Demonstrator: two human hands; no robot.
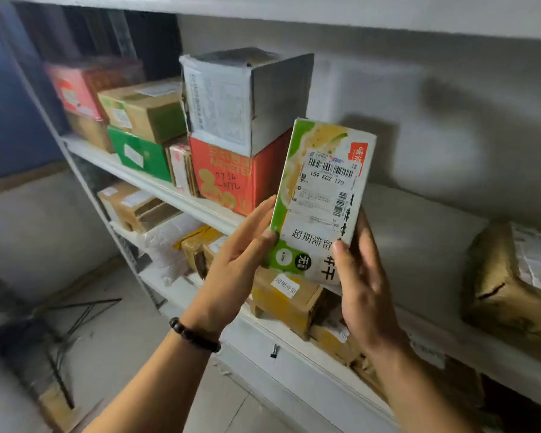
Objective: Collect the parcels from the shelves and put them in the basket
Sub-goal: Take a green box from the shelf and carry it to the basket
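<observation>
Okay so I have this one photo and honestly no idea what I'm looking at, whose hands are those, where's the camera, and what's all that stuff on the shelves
There is no machine here. The camera sits on a person's head and looks forward and down, so the two arms reaching in from the bottom are that person's own.

Both hands hold one parcel up in front of the shelves: a flat green and white box with a barcode shipping label. The left hand, with a dark bead bracelet on its wrist, grips its left edge; the right hand grips its lower right side.

Behind it stand white shelves full of other parcels: a grey box stacked on an orange box, a green box, and brown cartons lower down. No basket shows in this view.
</observation>
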